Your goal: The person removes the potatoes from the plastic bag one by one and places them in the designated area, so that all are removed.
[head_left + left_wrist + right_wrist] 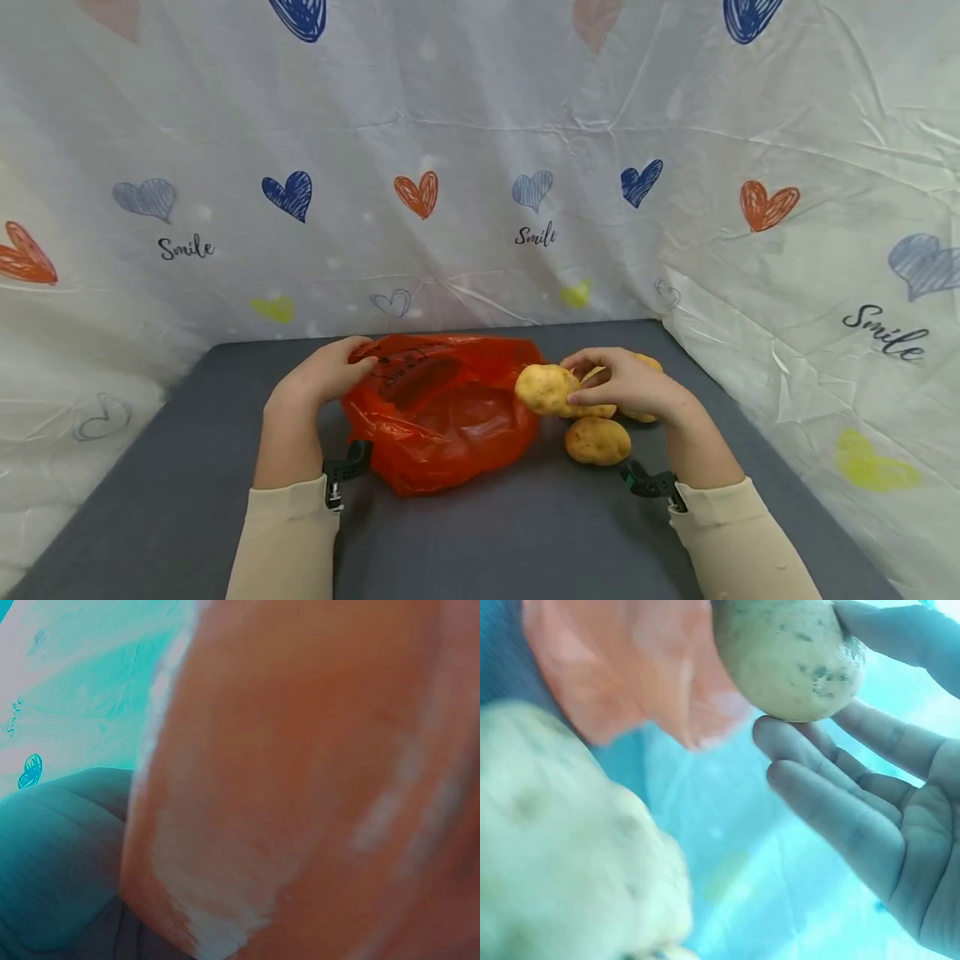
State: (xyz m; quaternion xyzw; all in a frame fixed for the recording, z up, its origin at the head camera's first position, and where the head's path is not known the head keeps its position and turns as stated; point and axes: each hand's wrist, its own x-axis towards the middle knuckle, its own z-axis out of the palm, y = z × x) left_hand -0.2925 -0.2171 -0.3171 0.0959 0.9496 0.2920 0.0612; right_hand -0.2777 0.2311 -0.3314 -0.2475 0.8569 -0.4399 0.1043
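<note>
A red plastic bag (465,437) with dark print lies on the grey table, its mouth spread wide. At its upper left edge my left hand (318,375) grips the plastic, thumb on the near side and fingertips partly hidden. Orange-red plastic (285,750) fills most of the left wrist view. My right hand (628,382) pinches a yellow potato (545,389) between thumb and fingers, up against the bag's right edge. In the right wrist view that potato (784,656) shows greenish specks, with the bag close beside it.
Right of the bag, one potato (597,442) rests on the table (480,550), and several more (639,415) lie partly hidden behind my right hand. A white curtain (480,275) printed with hearts stands along the table's back and sides.
</note>
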